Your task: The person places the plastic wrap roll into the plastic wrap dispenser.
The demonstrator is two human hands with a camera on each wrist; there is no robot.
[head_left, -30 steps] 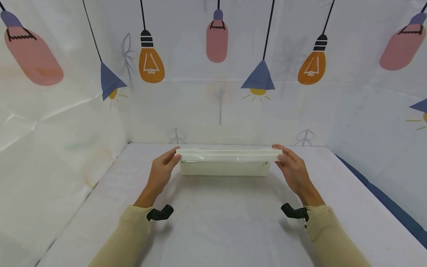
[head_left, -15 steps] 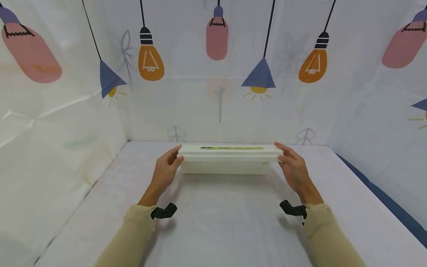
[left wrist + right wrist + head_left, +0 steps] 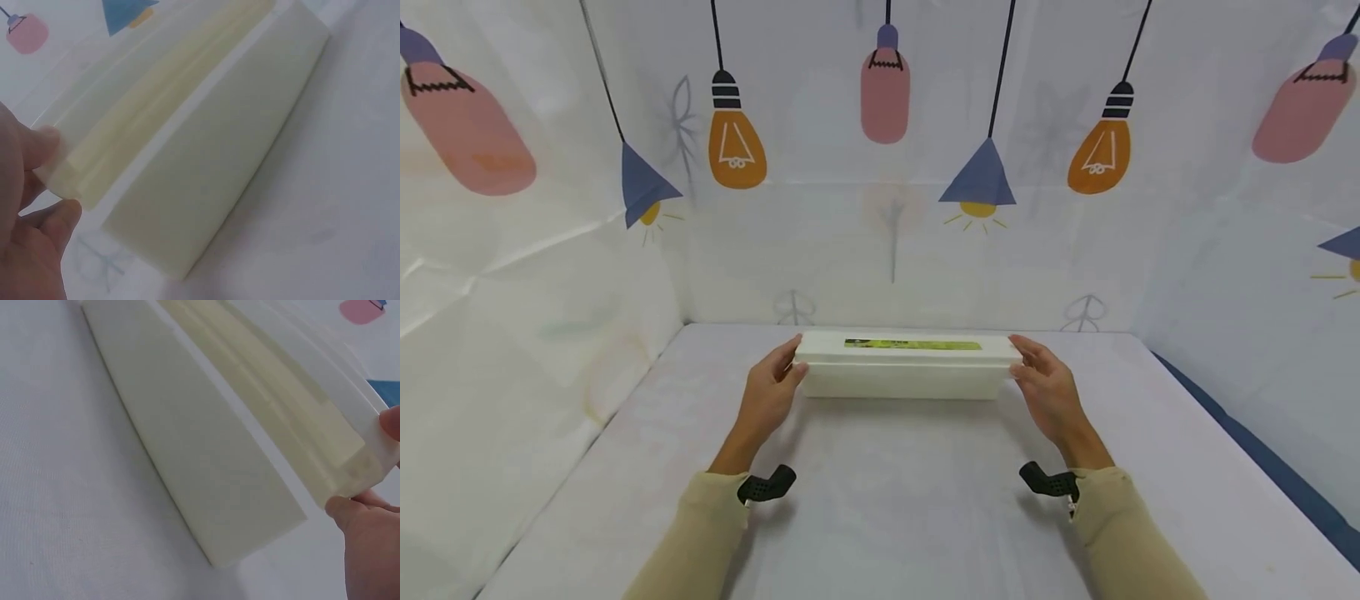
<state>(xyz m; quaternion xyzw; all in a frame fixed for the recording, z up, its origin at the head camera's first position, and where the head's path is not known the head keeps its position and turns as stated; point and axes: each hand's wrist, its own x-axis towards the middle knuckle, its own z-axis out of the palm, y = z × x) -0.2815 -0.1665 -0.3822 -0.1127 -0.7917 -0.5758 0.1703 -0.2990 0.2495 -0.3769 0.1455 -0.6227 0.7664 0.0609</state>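
Note:
A long white lid with a yellow-green label lies level over a long white box on the table. My left hand pinches the lid's left end, thumb on the near side and fingers behind. At the opposite end, my right hand grips the lid the same way. In the left wrist view, the lid's yellowish underside shows above the box, with the left thumb at its corner. The right wrist view also has the lid over the box, its end between thumb and fingers of the right hand.
The box stands toward the back of a table covered in white cloth. White sheets printed with lamps and bulbs hang behind and at both sides. Dark blue fabric shows along the table's right edge.
The lid has turned so that its labelled top comes into view, and it has settled closer over the box. The right hand has shifted slightly left with it; both hands keep their hold.

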